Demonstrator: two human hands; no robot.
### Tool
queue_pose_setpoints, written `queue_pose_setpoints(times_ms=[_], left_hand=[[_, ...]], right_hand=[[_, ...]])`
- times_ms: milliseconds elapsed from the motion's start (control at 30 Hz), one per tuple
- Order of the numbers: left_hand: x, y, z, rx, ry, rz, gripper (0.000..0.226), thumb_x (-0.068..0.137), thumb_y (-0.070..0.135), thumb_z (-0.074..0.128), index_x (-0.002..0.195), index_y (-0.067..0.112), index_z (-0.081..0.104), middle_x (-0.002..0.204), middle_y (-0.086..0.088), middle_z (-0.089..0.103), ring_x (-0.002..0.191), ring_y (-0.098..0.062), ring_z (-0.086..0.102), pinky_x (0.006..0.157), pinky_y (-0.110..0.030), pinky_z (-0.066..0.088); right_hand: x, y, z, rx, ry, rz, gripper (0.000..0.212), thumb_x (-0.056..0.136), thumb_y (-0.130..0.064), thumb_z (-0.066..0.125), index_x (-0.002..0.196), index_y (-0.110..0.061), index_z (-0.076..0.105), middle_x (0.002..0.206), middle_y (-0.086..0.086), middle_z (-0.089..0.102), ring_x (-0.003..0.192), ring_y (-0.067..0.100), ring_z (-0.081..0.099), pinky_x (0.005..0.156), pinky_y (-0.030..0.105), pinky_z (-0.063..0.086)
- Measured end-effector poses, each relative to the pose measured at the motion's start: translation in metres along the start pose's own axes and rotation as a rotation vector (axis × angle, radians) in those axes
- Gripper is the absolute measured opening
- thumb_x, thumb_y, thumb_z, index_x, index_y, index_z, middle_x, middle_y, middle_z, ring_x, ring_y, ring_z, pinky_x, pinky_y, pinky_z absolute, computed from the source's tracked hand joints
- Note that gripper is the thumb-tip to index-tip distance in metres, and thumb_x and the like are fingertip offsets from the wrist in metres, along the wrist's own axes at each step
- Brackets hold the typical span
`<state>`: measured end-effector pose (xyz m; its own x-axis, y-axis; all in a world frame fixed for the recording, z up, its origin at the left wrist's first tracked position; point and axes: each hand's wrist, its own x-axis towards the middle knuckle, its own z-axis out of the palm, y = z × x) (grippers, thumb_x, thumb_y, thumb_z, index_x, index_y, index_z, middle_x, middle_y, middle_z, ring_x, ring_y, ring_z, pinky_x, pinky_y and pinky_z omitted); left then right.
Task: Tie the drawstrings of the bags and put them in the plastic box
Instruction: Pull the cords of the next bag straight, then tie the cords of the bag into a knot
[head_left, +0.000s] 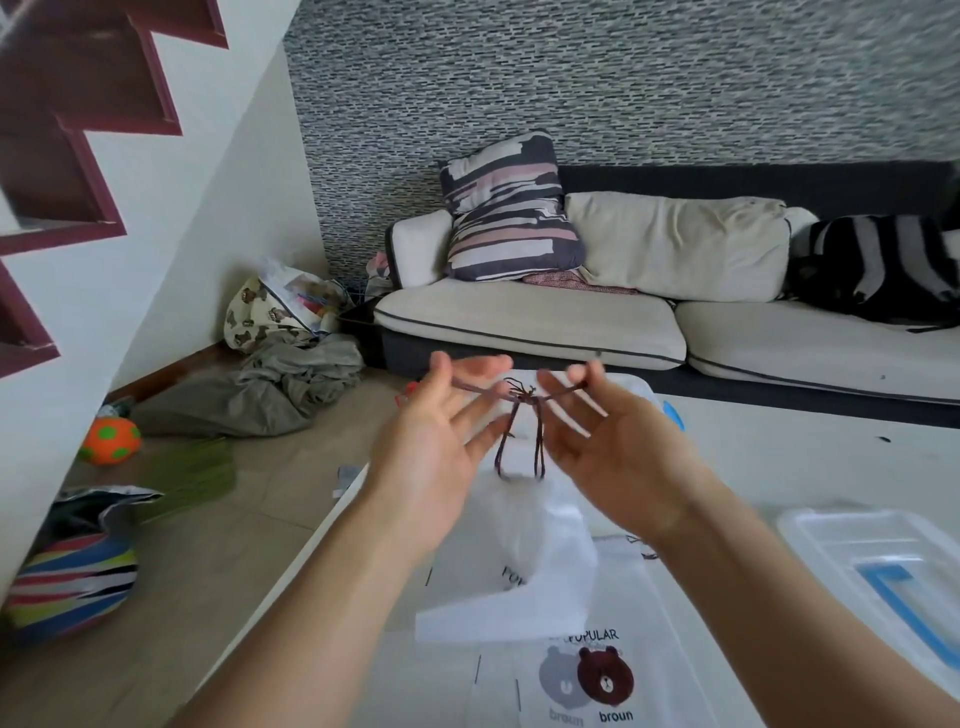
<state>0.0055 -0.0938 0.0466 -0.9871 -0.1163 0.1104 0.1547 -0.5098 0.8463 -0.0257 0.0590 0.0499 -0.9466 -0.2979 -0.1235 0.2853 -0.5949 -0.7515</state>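
Observation:
Above the white table (789, 457) I hold up a white drawstring bag (540, 545) by its dark maroon drawstring (521, 396). The cords meet in a knot between my hands, and two strands run down from it to the bag's mouth. My left hand (436, 436) pinches the left cord end between thumb and forefinger, its other fingers spread. My right hand (608, 447) pinches the right cord end in the same way. A second white bag (587, 675) with two printed bears lies flat at the near edge. A clear plastic box (660, 400) with a blue clip shows partly behind my right hand.
A clear lid (862, 561) with a blue handle lies on the table at the right. A cream sofa (545, 322) with cushions stands behind the table. On the floor at the left lie a heap of grey cloth (270, 389), an orange ball (109, 439) and a striped bag (72, 582).

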Motion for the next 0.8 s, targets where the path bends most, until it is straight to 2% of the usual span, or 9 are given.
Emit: queue_pose_setpoints(times_ms=[67, 133, 167, 233, 333, 433, 567, 733, 800], left_hand=[[0.010, 0.007, -0.014, -0.267, 0.163, -0.041, 0.043, 0.108, 0.032, 0.038, 0.072, 0.015, 0.055, 0.075, -0.005, 0.071, 0.086, -0.021, 0.070, 0.091, -0.038, 0.053], [0.019, 0.017, -0.036, -0.411, 0.310, -0.029, 0.044, 0.109, 0.028, 0.034, 0.068, 0.016, 0.043, 0.050, 0.001, 0.046, 0.050, -0.013, 0.051, 0.064, -0.027, 0.053], [0.023, 0.021, -0.047, -0.402, 0.354, -0.026, 0.045, 0.109, 0.028, 0.032, 0.066, 0.017, 0.040, 0.047, 0.004, 0.034, 0.041, -0.010, 0.035, 0.047, -0.022, 0.043], [0.030, 0.025, -0.061, -0.231, 0.380, -0.022, 0.047, 0.109, 0.032, 0.032, 0.064, 0.019, 0.038, 0.046, 0.007, 0.022, 0.037, -0.009, 0.018, 0.036, -0.020, 0.022], [0.034, 0.014, -0.061, 0.185, 0.318, 0.062, 0.046, 0.107, 0.031, 0.043, 0.064, 0.016, 0.043, 0.044, 0.010, 0.024, 0.036, -0.006, 0.016, 0.035, -0.020, 0.014], [0.032, 0.004, -0.056, 0.567, 0.234, 0.220, 0.047, 0.106, 0.030, 0.046, 0.061, 0.016, 0.048, 0.042, 0.010, 0.025, 0.036, -0.008, 0.020, 0.038, -0.018, 0.018], [0.028, 0.006, -0.050, 0.531, 0.188, 0.233, 0.046, 0.107, 0.026, 0.044, 0.063, 0.012, 0.048, 0.045, 0.009, 0.022, 0.038, -0.007, 0.016, 0.039, -0.016, 0.016], [0.030, 0.002, -0.052, 0.508, 0.236, 0.210, 0.045, 0.107, 0.029, 0.044, 0.066, 0.011, 0.049, 0.044, 0.010, 0.023, 0.037, -0.007, 0.018, 0.039, -0.017, 0.019], [0.033, 0.000, -0.059, 0.612, 0.301, 0.159, 0.038, 0.101, 0.037, 0.054, 0.070, 0.015, 0.053, 0.048, 0.009, 0.035, 0.041, -0.011, 0.032, 0.045, -0.025, 0.035]], right_hand=[[0.004, -0.013, -0.010, 0.247, 0.001, -0.033, 0.033, 0.102, -0.027, 0.051, 0.072, -0.016, 0.058, 0.077, 0.001, 0.070, 0.078, 0.017, 0.070, 0.091, 0.033, 0.053], [0.008, -0.027, -0.027, 0.371, 0.011, -0.084, 0.032, 0.102, -0.023, 0.048, 0.072, -0.012, 0.055, 0.054, -0.003, 0.045, 0.051, 0.011, 0.056, 0.073, 0.029, 0.059], [0.010, -0.033, -0.036, 0.336, 0.042, -0.102, 0.031, 0.102, -0.021, 0.047, 0.074, -0.010, 0.053, 0.052, -0.004, 0.033, 0.043, 0.009, 0.043, 0.060, 0.024, 0.057], [0.013, -0.039, -0.050, 0.144, 0.125, -0.116, 0.027, 0.101, -0.018, 0.048, 0.076, -0.009, 0.053, 0.052, -0.005, 0.021, 0.039, 0.009, 0.026, 0.045, 0.018, 0.041], [0.013, -0.035, -0.051, -0.288, 0.149, -0.140, 0.026, 0.101, -0.018, 0.053, 0.078, -0.008, 0.059, 0.052, -0.005, 0.020, 0.043, 0.011, 0.019, 0.040, 0.019, 0.026], [0.004, -0.029, -0.038, -0.891, 0.039, -0.222, 0.024, 0.096, -0.027, 0.066, 0.084, -0.007, 0.070, 0.053, -0.006, 0.028, 0.049, 0.014, 0.024, 0.044, 0.021, 0.026], [-0.005, -0.021, -0.028, -1.488, -0.134, -0.209, 0.038, 0.069, -0.049, 0.087, 0.100, -0.035, 0.070, 0.052, -0.022, 0.048, 0.051, 0.000, 0.044, 0.049, 0.010, 0.034], [-0.001, -0.008, -0.030, -1.762, -0.223, -0.176, 0.035, 0.074, -0.062, 0.077, 0.083, -0.029, 0.073, 0.089, 0.001, 0.063, 0.077, 0.008, 0.055, 0.071, 0.024, 0.046], [0.001, -0.006, -0.031, -1.692, -0.264, -0.182, 0.037, 0.079, -0.054, 0.077, 0.079, -0.017, 0.071, 0.081, -0.005, 0.063, 0.071, 0.003, 0.053, 0.070, 0.019, 0.043]])
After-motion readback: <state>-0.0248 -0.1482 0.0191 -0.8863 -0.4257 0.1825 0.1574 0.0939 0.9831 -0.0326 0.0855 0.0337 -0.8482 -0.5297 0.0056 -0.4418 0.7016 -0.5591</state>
